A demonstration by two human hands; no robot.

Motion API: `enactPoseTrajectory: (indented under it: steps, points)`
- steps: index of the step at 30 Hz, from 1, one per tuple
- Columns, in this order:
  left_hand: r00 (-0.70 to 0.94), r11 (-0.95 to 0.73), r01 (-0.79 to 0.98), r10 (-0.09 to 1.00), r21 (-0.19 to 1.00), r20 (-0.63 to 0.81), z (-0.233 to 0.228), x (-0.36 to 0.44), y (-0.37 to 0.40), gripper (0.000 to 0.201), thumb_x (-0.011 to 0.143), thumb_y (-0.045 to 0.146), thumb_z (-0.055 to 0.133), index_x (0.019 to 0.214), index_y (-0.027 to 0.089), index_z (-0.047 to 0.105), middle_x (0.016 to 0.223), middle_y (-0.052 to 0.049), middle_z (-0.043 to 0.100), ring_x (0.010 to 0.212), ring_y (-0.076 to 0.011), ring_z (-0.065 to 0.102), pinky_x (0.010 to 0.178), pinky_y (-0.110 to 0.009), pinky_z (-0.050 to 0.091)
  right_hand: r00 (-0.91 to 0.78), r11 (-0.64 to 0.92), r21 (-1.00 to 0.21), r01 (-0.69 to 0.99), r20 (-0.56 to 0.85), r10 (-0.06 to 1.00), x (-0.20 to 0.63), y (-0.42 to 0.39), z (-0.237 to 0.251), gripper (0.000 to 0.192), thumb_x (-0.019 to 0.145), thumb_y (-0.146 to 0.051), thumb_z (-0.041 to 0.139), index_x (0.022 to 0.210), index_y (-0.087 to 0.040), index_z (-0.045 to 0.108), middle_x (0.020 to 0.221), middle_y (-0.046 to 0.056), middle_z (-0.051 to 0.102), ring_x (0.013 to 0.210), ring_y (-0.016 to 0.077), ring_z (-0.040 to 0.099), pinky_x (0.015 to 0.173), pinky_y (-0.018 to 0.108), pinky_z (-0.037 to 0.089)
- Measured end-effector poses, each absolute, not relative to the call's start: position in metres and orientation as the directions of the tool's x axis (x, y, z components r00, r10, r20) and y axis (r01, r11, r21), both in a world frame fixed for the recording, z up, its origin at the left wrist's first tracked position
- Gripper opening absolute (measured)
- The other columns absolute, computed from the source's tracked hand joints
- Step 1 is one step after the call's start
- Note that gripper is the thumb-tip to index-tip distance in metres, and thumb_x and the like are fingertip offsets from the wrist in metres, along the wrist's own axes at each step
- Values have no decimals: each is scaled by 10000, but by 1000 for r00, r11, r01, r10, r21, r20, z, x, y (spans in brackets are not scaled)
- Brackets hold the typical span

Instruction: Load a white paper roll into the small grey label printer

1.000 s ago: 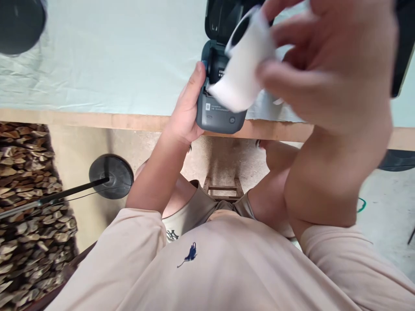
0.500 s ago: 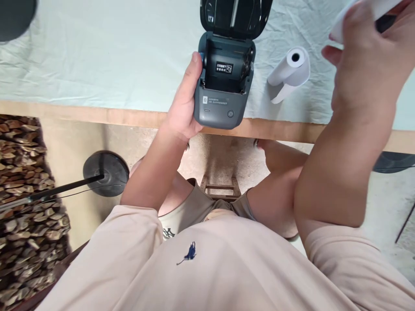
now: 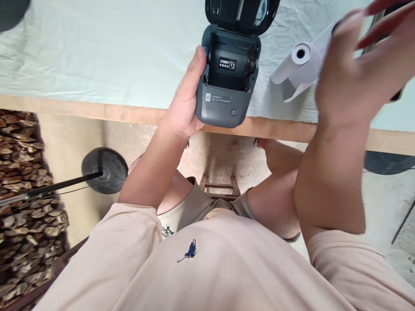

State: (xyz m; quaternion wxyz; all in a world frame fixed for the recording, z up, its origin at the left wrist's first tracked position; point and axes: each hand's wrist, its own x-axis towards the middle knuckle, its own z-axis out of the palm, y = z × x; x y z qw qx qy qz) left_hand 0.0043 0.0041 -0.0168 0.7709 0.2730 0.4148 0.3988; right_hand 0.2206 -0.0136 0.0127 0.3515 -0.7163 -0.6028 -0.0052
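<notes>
Currently, the left grip (image 3: 185, 99) grasps a grey device (image 3: 218, 113), lid (image 3: 227, 15) raised, at the near edge of the bench (image 3: 129, 118). Fingers parted, the blurred right grip (image 3: 359, 73) looks released beside white paper rolls (image 3: 284, 70) near that edge. Wrinkled pale cloth (image 3: 97, 52) covers the bench; below, leftward, are a round black base (image 3: 90, 181) and split firewood (image 3: 26, 194).

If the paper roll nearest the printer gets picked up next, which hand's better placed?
Right, probably: the right hand is beside that paper roll, fingers spread, seemingly holding nothing, though it's blurred. The left hand is occupied gripping the open printer.
</notes>
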Motion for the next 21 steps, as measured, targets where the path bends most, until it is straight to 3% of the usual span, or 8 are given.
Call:
enactPoseTrajectory:
  steps: [3,7,10,12,15,18,21]
  points:
    - [361,536,-398,838,744,-410,-17,5,5,467,743,620,555,1052,278,630,796,-35,682,1370,-240,324,1112,-351,387,228,-87,-357,930,376,898,200,-19,10,430,685,-391,574,1019,-121,591,1048,104,524,838,129,513,711,272,384]
    - [370,546,-409,832,731,-414,-18,5,5,466,741,605,570,1046,258,635,795,-40,686,1383,-249,296,1116,-354,369,289,-188,-310,932,322,901,191,-19,2,323,679,-317,574,968,-180,614,1066,102,519,956,169,493,832,310,391]
    - [352,559,-412,826,720,-440,-19,4,5,508,708,619,603,1038,235,637,791,-51,686,1393,-264,280,1101,-356,383,307,-226,-270,936,311,899,191,-18,2,360,623,-333,630,956,-200,601,1094,93,524,1064,244,459,874,391,357]
    - [342,561,-414,825,716,-449,-20,4,5,514,687,625,624,1030,242,637,798,-47,688,1398,-261,272,1095,-349,390,289,-208,-279,938,294,911,191,-17,3,405,608,-328,643,985,-197,574,1111,82,521,1065,246,477,884,417,346]
    - [316,566,-417,824,711,-470,-20,3,5,501,666,635,641,1024,285,634,795,-25,693,1402,-230,268,1093,-328,401,224,-138,-313,940,258,940,189,-18,3,441,639,-259,594,1066,-181,517,1159,72,490,972,163,525,907,380,375]
    - [289,584,-423,811,692,-508,-21,3,6,502,667,637,641,1025,285,634,779,-24,693,1408,-220,257,1104,-322,400,184,-52,-398,916,302,935,192,-17,-1,495,631,-190,570,1117,-152,487,1195,114,436,943,113,499,810,267,436]
    - [282,588,-434,808,683,-517,-21,4,6,522,652,619,669,1023,254,633,801,-28,694,1407,-233,264,1110,-311,395,142,30,-442,897,351,926,196,-17,-6,413,647,-213,576,1050,-146,521,1144,124,452,899,93,492,735,221,440]
